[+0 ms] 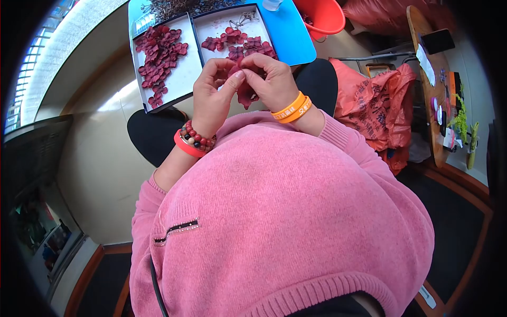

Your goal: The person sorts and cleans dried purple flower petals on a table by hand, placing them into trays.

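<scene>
In front of my chest, my left hand (215, 87) and my right hand (270, 82) meet, thumbs and fingertips pinched together on a dark red flower (245, 96). Its petals hang below my fingers, while the part between the fingertips is mostly hidden. Just beyond my hands lies a shallow white tray (185, 74) with dark edges and a divider. Dark red flower pieces (160, 55) are heaped in its left half. More flower pieces (253, 46) lie in the right half, partly covered by my right hand, near some thin stems (243, 21).
Under the tray is a blue table (296, 39). Dried brown stems (182, 7) sit at its far edge, beside a clear cup (272, 4). A red bucket (326, 21) stands to the right. Red plastic bags (369, 100) and a wooden board with small items (435, 79) are farther right.
</scene>
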A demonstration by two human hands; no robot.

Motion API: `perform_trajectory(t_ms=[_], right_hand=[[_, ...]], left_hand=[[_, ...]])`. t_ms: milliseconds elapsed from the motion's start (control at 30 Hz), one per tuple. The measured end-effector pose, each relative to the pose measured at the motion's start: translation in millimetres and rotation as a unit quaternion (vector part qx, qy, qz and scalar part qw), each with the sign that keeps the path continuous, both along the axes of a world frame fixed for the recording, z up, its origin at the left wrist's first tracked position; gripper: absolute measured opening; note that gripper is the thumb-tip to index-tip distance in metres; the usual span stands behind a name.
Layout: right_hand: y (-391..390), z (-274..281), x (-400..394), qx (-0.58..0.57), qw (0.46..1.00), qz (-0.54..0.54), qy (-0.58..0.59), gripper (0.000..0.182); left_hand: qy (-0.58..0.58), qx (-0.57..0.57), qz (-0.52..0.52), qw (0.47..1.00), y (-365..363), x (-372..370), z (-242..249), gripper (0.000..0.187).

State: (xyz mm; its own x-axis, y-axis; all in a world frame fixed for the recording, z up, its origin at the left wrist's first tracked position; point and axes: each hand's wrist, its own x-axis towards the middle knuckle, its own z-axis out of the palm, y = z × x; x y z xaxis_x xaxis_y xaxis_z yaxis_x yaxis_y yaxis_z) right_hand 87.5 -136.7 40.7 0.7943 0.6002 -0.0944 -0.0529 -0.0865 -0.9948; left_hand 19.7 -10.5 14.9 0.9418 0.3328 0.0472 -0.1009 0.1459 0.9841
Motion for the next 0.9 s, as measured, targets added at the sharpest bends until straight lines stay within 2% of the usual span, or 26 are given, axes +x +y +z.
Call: perform_trajectory(t_ms=[133,233,333,467,500,567,633,700,800,833,900], right_hand=[[6,-11,3,-0.012,1.000,-0.006,0.017,0.009],[9,-19,7,-0.049,0.998,0.003,-0.037,0.009],[12,-13,2,0.006,0.998,-0.007,0.065,0.012],[10,-18,3,-0.039,0.999,0.024,-0.005,0.018],[10,-19,4,-0.055,0.996,0.037,-0.054,0.018],[12,-20,2,-0.048,0.998,0.035,0.022,0.017],[14,-29,1,-0.080,0.994,0.021,-0.067,0.016],[13,-21,0,-0.101,0.992,0.054,-0.045,0.013],[14,-24,-3,-0.070,0.992,0.083,-0.057,0.004],[15,-26,-3,-0.074,0.992,0.098,-0.001,0.004],[14,-18,-5,-0.094,0.991,0.092,0.001,0.004]], left_hand=[[0.010,-0.035,0.024,0.999,2,-1,-3,0.012],[0.040,-0.038,0.037,0.998,7,-2,-12,0.011],[0.065,-0.083,0.027,0.994,10,-5,-21,0.011],[0.095,-0.125,0.104,0.982,14,-4,-26,0.013],[0.093,-0.124,0.117,0.981,15,-4,-25,0.013],[0.100,-0.169,0.103,0.975,20,-4,-30,0.013],[0.102,-0.183,0.099,0.973,23,-4,-30,0.014],[0.099,-0.132,0.088,0.982,24,-3,-33,0.015],[0.132,-0.185,0.047,0.973,27,-3,-36,0.016],[0.140,-0.200,0.033,0.969,29,-3,-38,0.016],[0.141,-0.228,0.006,0.963,26,-1,-38,0.016]])
